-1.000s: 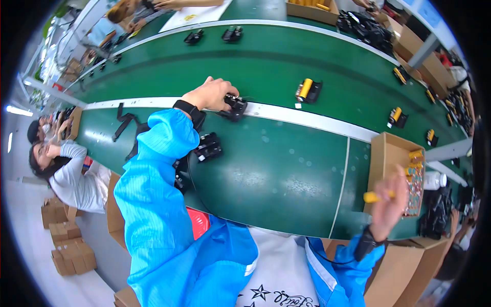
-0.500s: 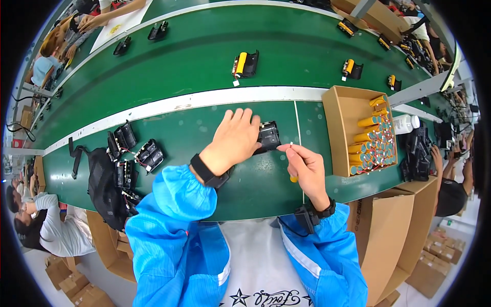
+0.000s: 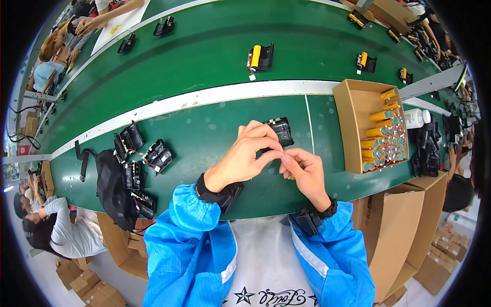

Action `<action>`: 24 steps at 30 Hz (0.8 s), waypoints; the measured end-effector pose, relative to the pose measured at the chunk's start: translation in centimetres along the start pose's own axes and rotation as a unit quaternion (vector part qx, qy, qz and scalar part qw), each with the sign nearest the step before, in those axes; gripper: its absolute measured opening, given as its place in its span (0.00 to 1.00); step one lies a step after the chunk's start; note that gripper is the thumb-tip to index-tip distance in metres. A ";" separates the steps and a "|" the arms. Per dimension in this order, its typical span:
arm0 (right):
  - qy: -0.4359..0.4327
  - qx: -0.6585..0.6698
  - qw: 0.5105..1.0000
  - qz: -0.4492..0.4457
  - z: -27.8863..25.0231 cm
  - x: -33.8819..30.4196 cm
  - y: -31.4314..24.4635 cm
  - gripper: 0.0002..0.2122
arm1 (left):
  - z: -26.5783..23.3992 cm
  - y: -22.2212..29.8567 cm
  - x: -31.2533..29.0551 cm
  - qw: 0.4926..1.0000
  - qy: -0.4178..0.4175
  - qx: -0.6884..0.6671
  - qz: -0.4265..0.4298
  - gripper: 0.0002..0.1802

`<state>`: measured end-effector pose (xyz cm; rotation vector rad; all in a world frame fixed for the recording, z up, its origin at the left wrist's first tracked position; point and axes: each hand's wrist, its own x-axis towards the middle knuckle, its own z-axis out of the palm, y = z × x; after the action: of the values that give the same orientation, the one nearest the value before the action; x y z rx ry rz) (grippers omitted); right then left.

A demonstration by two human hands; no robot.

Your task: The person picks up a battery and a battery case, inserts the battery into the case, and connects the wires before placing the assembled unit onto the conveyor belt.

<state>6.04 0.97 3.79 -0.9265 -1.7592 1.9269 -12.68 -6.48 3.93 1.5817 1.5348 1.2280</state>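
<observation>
Left hand (image 3: 242,157) arched, pinched narrow — against right hand (image 3: 309,177), curled around yellow cell (image 3: 292,177).

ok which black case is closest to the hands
The black case partly hidden by the left hand; it sits alone, away from those by the black bag and those beyond the white rail.

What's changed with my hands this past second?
Your left hand has come nearer and rightward from the white strip and now meets your right hand beside a black housing. The right hand has moved left from the cardboard box, a yellow cell now mostly hidden in its grasp. The box and white bottle stayed put.
</observation>
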 end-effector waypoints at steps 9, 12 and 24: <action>0.062 0.045 0.996 0.047 0.3 2.7 -0.1 0.08 | 1.0 -2.0 2.2 0.970 0.138 0.198 -0.025 0.20; 0.097 -0.039 0.994 0.008 0.8 3.8 -0.3 0.06 | 1.6 -3.1 2.1 0.962 0.019 0.269 -0.048 0.27; 0.193 -0.376 0.890 -0.170 1.7 6.6 2.7 0.04 | 1.6 -4.2 1.5 0.971 0.047 0.233 -0.024 0.26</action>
<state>0.57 3.66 -0.26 -1.0420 -2.2370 0.7492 -13.08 -4.17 -0.17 1.7780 2.0188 0.9704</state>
